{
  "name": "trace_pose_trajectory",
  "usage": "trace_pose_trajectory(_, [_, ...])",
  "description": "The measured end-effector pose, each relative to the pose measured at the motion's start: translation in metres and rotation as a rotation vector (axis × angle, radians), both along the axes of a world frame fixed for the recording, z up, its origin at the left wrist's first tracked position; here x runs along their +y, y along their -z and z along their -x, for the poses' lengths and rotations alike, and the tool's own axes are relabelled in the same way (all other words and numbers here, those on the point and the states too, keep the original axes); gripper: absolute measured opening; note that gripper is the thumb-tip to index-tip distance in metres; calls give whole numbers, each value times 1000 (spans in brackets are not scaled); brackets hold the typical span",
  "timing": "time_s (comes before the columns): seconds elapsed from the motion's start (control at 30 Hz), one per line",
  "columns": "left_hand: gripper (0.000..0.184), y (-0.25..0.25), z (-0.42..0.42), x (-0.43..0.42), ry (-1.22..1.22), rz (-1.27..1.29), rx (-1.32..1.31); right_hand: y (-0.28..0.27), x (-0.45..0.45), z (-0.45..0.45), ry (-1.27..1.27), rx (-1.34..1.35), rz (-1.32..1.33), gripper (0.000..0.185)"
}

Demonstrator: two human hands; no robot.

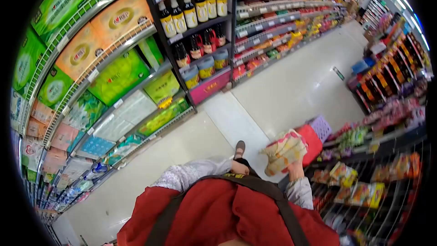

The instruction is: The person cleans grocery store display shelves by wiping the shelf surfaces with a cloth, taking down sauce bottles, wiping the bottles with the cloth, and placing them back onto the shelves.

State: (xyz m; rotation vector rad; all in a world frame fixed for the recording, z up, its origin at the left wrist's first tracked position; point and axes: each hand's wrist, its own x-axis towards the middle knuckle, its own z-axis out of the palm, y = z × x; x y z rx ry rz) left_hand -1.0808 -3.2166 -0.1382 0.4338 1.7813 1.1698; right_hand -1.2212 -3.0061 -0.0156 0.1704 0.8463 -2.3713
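In the head view, my right hand [296,166] is closed on a patterned cloth bundle [283,151], beige with yellowish markings, which lies at eleven o'clock from my grip and spreads up and away past my fingers. At one o'clock, just beyond the cloth, sits a red item [311,144], and farther on the same line is a purple basket [321,127] with holes in its side. My left hand [240,168] is at nine o'clock from my right, well apart from the cloth; its fingers are too small and hidden to make out, so I cannot tell whether it is open or holds anything. At twelve o'clock from it shows a dark shoe [240,146]. Part of my right fingers is lost behind the cloth, and the cloth covers the near side of the red item, so I can't tell what that is. Snack packets [362,194] hang between three and four o'clock, too blurred to read, and the black rounded edge of the view cuts off the shelving [150,132] at ten o'clock.
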Motion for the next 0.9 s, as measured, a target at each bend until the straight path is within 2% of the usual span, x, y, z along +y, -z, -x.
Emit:
trace_pose_trajectory(0.03, [29,9,20,-13,20,72,-45,0,-15,20,-30,6,15,47])
trace_pose_trajectory(0.1, [30,33,58,-44,-63,81,28,1,-50,68,-89,113,99,48])
trace_pose_trajectory(0.17, [27,100,89,-73,-196,-250,-18,-1,-90,120,-158,166,151,48])
trace_pose_trajectory(0.2, [25,58,113,-81,-163,-69,124,0,-113,146,-179,207,174,48])
trace_pose_trajectory(0.23, [24,-7,137,-90,-120,117,249,-3,-136,168,-207,210,189,48])
trace_pose_trajectory(0.3, [24,-39,173,-110,-105,120,222,-24,-173,201,-308,266,123,47])
trace_pose_trajectory(0.33, [24,-44,190,-116,-104,99,196,-27,-189,219,-349,211,200,49])
trace_pose_trajectory(0.43, [24,-56,232,-145,-114,25,152,-44,-247,255,-394,203,192,51])
trace_pose_trajectory(0.47, [24,-57,244,-156,-119,0,141,-51,-265,265,-477,247,285,51])
trace_pose_trajectory(0.6, [23,-61,285,-198,-126,-58,121,-51,-323,300,-492,216,343,51])
trace_pose_trajectory(0.7, [23,-66,310,-235,-123,-86,110,-43,-361,327,-463,209,332,50])
trace_pose_trajectory(0.9, [23,-73,356,-302,-106,-104,89,-85,-419,381,-396,393,197,50])
